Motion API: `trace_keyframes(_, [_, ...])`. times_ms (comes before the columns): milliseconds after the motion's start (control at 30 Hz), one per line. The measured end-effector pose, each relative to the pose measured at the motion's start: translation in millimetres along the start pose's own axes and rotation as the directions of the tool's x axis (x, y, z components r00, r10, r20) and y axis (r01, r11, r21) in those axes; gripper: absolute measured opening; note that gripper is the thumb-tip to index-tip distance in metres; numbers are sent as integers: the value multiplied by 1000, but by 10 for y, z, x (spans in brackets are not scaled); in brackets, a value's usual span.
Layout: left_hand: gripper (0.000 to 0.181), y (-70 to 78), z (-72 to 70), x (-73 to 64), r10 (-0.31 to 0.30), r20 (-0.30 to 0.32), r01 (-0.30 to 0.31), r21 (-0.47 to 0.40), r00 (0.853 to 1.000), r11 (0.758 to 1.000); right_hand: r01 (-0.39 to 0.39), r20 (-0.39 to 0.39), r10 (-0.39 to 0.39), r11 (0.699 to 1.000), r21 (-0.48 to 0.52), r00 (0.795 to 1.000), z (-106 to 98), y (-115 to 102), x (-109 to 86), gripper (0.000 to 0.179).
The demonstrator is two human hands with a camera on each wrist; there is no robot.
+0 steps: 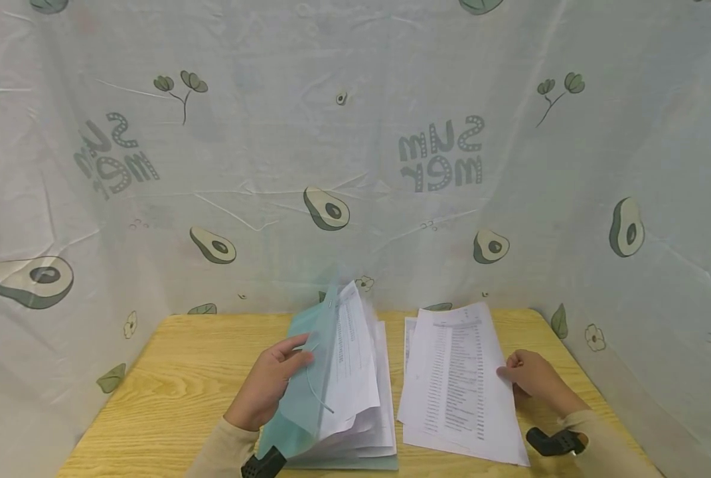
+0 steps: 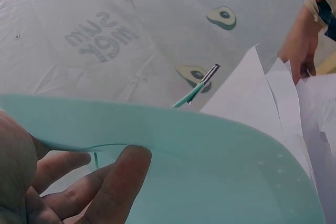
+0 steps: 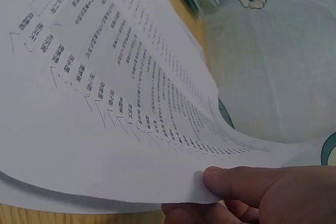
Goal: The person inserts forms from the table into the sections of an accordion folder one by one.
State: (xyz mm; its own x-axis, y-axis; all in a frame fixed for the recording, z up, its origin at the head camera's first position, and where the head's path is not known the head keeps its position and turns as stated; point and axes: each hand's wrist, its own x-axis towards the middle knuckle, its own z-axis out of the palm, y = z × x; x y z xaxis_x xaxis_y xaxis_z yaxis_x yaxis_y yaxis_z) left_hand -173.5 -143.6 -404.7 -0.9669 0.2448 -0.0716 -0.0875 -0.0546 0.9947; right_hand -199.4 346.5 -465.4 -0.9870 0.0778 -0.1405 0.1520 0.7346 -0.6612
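Observation:
A teal translucent folder (image 1: 307, 392) stands partly open on the table, its cover raised, with loose printed papers (image 1: 355, 358) inside. My left hand (image 1: 268, 382) holds the edge of that cover between thumb and fingers; in the left wrist view the cover (image 2: 220, 156) crosses in front of the fingers. A thin teal cord (image 2: 191, 95) with a metal tip sticks up beyond it. To the right lies a printed sheet (image 1: 451, 378) with columns of text, over other sheets. My right hand (image 1: 531, 375) pinches its right edge, and the right wrist view shows the thumb on top of the paper (image 3: 105, 129).
A wooden table (image 1: 170, 378) carries the folder and papers. Behind it and along both sides hangs a pale curtain (image 1: 259, 133) printed with avocados and leaves. A black strap device (image 1: 555, 441) is on each wrist.

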Motion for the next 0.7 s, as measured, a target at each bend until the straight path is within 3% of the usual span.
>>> trace_keyframes(67, [51,4,-3,-3,-2,7,2,-7,1000,1000,-2,13,1,1000,19,1000,-50,-61,-14,13])
trace_keyframes(300, [51,28,-5,-14,-7,5,7,-12,1000,1000,-11,14,9,989,150,1000,-242,-176,-69,36])
trace_keyframes(700, [52,20,-16,-16,-9,10,9,-29,1000,1000,-21,16,16,929,369,1000,-469,-297,-181,50])
